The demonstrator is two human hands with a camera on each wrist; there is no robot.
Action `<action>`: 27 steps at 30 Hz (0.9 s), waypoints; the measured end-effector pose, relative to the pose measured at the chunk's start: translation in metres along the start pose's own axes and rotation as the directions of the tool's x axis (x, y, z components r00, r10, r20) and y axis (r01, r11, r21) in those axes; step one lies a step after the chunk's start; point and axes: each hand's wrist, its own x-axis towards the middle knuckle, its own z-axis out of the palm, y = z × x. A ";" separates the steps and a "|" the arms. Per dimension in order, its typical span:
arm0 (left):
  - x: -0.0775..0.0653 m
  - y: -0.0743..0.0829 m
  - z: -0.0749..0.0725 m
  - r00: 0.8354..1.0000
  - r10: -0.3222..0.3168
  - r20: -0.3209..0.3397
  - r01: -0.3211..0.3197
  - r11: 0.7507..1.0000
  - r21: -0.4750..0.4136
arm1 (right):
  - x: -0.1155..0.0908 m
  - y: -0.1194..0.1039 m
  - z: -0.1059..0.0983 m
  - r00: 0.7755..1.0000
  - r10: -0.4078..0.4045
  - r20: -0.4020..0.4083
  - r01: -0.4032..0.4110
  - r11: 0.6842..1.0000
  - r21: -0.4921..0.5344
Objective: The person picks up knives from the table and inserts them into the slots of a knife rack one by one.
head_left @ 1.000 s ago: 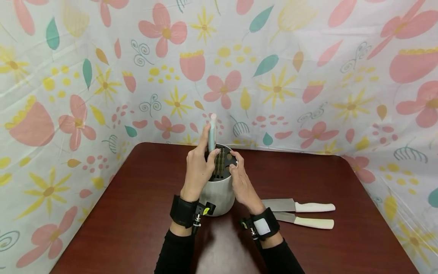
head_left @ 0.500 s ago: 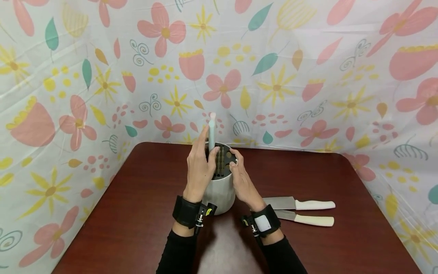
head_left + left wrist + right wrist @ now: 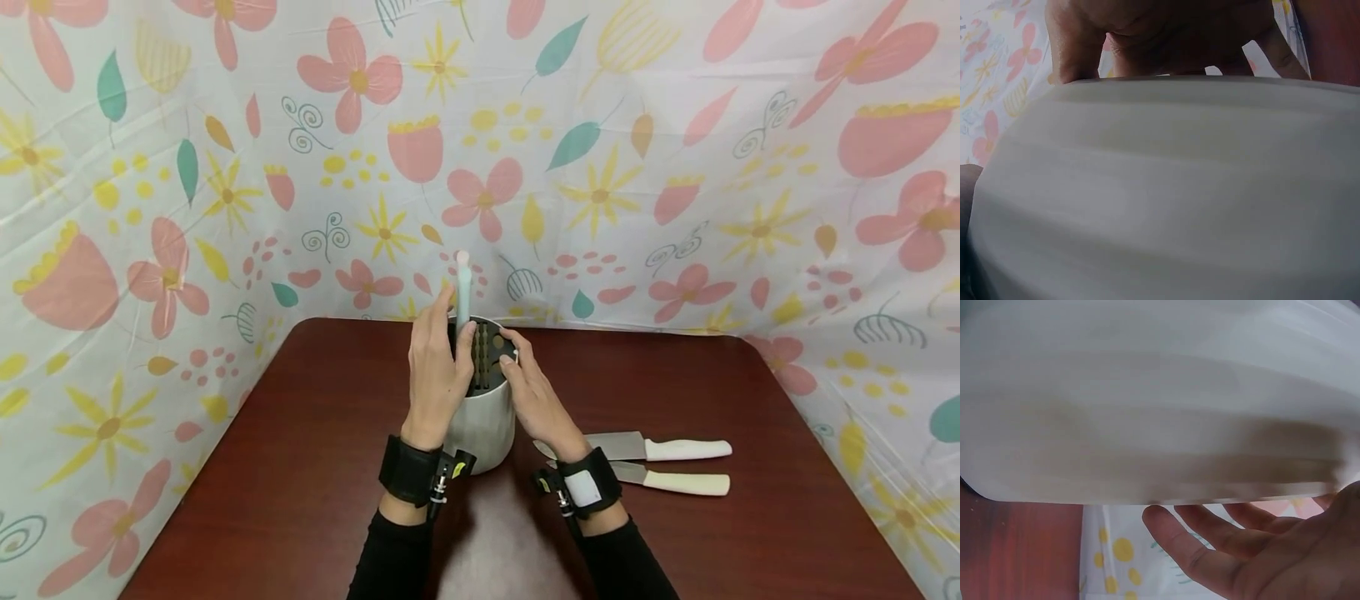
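Note:
A pale grey knife holder point(image 3: 480, 433) stands upright on the table between both hands; its dark top point(image 3: 491, 354) has slots and round holes. From its left side rises a light blue handle point(image 3: 463, 292) with a paler tip; what lies below it is hidden. My left hand point(image 3: 437, 367) holds the holder's left side, long fingers behind the handle and thumb at the top's near edge. On the right, my right hand point(image 3: 536, 396) grips the rim, thumb over the top. In the right wrist view the fingers point(image 3: 1191, 547) touch the holder's wall point(image 3: 1147, 437).
Right of the holder lie a broad-bladed knife with a white handle point(image 3: 686, 450) and a narrower one with a cream handle point(image 3: 686, 483). A rounded metal end point(image 3: 543, 450) shows by the right wrist. Behind the brown table point(image 3: 300, 467) hangs a flowered cloth point(image 3: 480, 125).
The left fingers have slid down and away from the light blue handle, toward the holder's side. Both hands stay on the holder, which has barely moved. The view has shifted slightly.

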 end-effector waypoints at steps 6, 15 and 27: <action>-0.001 0.002 -0.002 0.999 0.033 -0.035 -0.032 0.999 0.033 | 0.000 -0.006 -0.005 1.000 -0.025 -0.018 0.023 0.997 -0.067; -0.003 0.023 -0.017 0.985 0.142 -0.096 -0.126 0.980 0.153 | -0.012 -0.040 -0.021 0.976 -0.151 -0.156 0.119 0.973 -0.200; -0.023 0.066 -0.043 0.956 0.274 -0.100 -0.250 0.946 0.205 | -0.045 -0.089 -0.031 0.902 -0.370 -0.223 0.299 0.907 -0.295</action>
